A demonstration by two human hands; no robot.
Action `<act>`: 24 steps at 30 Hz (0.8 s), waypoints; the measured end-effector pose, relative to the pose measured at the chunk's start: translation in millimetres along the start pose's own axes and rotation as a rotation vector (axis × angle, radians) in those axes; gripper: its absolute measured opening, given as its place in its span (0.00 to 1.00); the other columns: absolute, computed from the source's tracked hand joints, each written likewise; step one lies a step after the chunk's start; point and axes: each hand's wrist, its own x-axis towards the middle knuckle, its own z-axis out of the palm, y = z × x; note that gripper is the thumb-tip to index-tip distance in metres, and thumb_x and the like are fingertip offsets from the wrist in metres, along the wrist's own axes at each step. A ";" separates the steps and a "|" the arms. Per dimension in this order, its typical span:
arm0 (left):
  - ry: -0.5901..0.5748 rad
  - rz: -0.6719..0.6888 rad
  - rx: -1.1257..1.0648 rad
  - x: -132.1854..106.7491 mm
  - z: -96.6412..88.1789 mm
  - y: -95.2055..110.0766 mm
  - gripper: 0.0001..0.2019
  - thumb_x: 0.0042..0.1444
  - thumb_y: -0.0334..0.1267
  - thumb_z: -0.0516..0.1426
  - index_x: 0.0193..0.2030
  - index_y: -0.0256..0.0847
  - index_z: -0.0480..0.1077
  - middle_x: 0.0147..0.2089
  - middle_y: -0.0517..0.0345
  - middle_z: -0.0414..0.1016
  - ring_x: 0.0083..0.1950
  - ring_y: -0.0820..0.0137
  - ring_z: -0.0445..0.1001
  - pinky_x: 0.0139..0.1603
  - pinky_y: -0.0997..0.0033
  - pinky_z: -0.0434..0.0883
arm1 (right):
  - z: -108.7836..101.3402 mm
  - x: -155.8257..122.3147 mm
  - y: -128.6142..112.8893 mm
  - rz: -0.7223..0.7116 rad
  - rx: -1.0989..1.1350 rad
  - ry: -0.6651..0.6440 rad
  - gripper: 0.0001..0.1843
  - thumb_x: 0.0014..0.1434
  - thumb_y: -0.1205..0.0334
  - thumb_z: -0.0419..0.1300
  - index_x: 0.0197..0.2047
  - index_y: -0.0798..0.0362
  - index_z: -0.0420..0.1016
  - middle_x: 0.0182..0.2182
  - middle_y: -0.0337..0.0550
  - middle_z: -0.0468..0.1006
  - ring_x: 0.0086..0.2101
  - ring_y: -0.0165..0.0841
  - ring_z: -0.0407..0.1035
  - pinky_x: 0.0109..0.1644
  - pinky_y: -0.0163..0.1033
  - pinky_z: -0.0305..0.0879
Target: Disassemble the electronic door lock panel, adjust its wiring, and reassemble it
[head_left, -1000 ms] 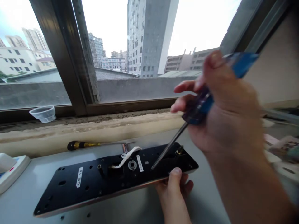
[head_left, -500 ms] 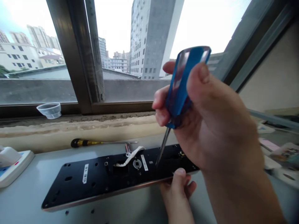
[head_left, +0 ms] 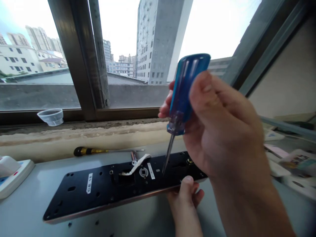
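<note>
My right hand (head_left: 222,131) is closed around the blue, see-through handle of a screwdriver (head_left: 189,85). The shaft slants down, and its tip meets or hovers just over a long black panel (head_left: 106,194); I cannot tell which. My left hand (head_left: 186,194) grips the panel's near edge, thumb on top and fingers partly hidden beneath. On the panel are a "CE 15" label (head_left: 89,183), a round fitting with a square hole (head_left: 143,172) and a white cable (head_left: 138,166) coming out of an opening. Copper-coloured trim runs along the panel's near side.
Behind the panel lie a yellow-and-black screwdriver (head_left: 91,151) and a small metal cylinder (head_left: 134,155). A clear plastic cup (head_left: 51,117) stands on the window ledge. A white power strip (head_left: 19,176) is at the left. Small dark pieces (head_left: 97,223) lie in front.
My right hand has turned the screwdriver handle and shifted slightly left, and the handle stands a little more upright. My left hand keeps its hold on the panel.
</note>
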 end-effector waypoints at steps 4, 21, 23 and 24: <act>-0.005 -0.010 0.003 2.9 0.7 -0.1 0.12 0.41 0.38 0.62 0.32 0.36 0.68 0.28 0.56 0.72 0.34 0.66 0.75 0.34 0.70 0.72 | 0.3 -0.4 -2.4 0.059 0.015 0.025 0.09 0.54 0.55 0.59 0.36 0.49 0.65 0.30 0.32 0.70 0.24 0.24 0.67 0.24 0.32 0.66; 0.086 -0.048 0.019 15.4 0.1 -10.9 0.19 0.34 0.41 0.65 0.35 0.36 0.68 0.31 0.52 0.75 0.33 0.63 0.76 0.31 0.68 0.74 | -9.0 0.6 -12.1 0.001 -0.090 0.138 0.12 0.60 0.57 0.52 0.31 0.52 0.73 0.27 0.38 0.72 0.26 0.28 0.68 0.27 0.34 0.69; 0.079 -0.043 0.005 16.0 -0.6 -11.7 0.19 0.34 0.40 0.65 0.35 0.37 0.68 0.31 0.54 0.75 0.32 0.64 0.76 0.31 0.67 0.74 | -7.9 -1.0 -12.6 -0.069 -0.120 0.169 0.05 0.55 0.62 0.59 0.29 0.53 0.70 0.27 0.37 0.72 0.27 0.29 0.70 0.28 0.36 0.70; 0.081 -0.042 0.002 16.1 -0.8 -11.9 0.19 0.34 0.40 0.65 0.35 0.37 0.68 0.31 0.55 0.75 0.31 0.64 0.76 0.31 0.66 0.74 | -7.4 -0.9 -12.6 -0.074 -0.146 0.212 0.05 0.52 0.63 0.62 0.28 0.53 0.69 0.26 0.37 0.72 0.25 0.29 0.69 0.25 0.36 0.69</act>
